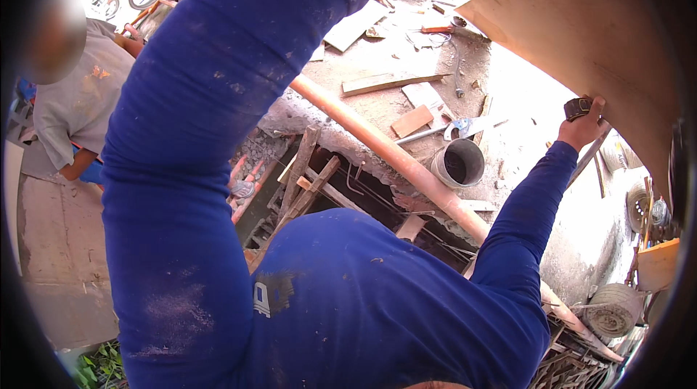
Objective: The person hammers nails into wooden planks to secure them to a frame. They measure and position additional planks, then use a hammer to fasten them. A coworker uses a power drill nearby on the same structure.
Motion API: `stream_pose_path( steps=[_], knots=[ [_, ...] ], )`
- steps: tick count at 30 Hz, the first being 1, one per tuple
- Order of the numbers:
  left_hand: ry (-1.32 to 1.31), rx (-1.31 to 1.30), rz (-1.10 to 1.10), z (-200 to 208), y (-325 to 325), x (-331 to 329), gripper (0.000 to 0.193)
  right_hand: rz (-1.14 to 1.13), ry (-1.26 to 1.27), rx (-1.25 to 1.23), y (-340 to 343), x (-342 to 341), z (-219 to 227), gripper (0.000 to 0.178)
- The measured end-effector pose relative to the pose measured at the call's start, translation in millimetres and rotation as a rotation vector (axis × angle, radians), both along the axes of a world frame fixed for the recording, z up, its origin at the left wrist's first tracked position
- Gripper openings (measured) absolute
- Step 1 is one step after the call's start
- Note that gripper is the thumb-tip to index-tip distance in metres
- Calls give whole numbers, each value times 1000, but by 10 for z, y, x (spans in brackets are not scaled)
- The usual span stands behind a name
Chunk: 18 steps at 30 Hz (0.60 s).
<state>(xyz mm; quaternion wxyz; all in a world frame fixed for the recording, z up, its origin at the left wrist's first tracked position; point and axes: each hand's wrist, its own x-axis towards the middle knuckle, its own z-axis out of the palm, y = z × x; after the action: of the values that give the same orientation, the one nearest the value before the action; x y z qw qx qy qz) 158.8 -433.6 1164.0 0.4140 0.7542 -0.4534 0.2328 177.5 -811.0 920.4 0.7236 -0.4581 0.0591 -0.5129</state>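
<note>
Raised at the right, my right hand [583,130] is closed around a small black object with gold-coloured edging [577,108]; its exact kind is not clear. The fingertips touch or nearly touch the underside of a large brown board [588,33], which tilts across the upper right. My left arm, in a dusty blue sleeve [178,120], arches up past the top edge of the picture, so my left hand is out of sight. A bit of skin shows at the board's top edge; I cannot tell whose.
A thick orange-brown pole [392,157] slants across a debris-filled pit. Beyond it lie a bucket [458,163], a handsaw [465,128] and wood pieces [392,83]. At the left stands another person in a grey shirt [80,106]. A rolled strap [613,310] is at lower right.
</note>
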Motion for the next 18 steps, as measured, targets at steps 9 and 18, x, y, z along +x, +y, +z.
stream_pose_path(
  steps=[9,18],
  knots=[
    [245,101,-44,-879,-804,606,93,-96,-95,78,87,-1057,499,43],
    [239,-370,-681,-842,-1708,586,37,-105,-91,-140,-167,-1799,386,46]
  ],
)
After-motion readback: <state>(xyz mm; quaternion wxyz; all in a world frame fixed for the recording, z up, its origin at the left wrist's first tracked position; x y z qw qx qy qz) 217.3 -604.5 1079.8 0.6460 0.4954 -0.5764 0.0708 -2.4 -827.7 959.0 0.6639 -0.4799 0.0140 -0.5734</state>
